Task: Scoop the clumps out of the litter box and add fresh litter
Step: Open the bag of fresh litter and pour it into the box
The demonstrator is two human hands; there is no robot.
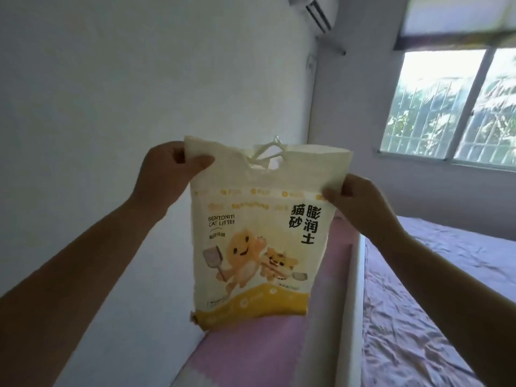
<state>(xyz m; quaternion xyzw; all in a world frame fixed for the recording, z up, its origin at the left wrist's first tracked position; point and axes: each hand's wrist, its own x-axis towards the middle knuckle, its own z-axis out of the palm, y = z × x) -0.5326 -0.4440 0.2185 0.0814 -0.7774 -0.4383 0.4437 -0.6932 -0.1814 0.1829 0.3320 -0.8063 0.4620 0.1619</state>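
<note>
A cream and yellow bag of bentonite cat litter (257, 247) hangs upright in front of me, held off the floor. It shows cartoon cats and has a white plastic carry handle (266, 155) at the top. My left hand (170, 169) pinches the bag's top left corner between thumb and fingers. My right hand (354, 199) pinches the right edge, a little lower down. The litter box and the scoop are out of view.
A white wall (139, 79) rises on the left. Pink foam floor mats (265, 350) lie below the bag. A bed with a purple sheet (446, 289) and a white frame (353, 303) fills the right. A window (458, 107) and an air conditioner (321, 12) are beyond.
</note>
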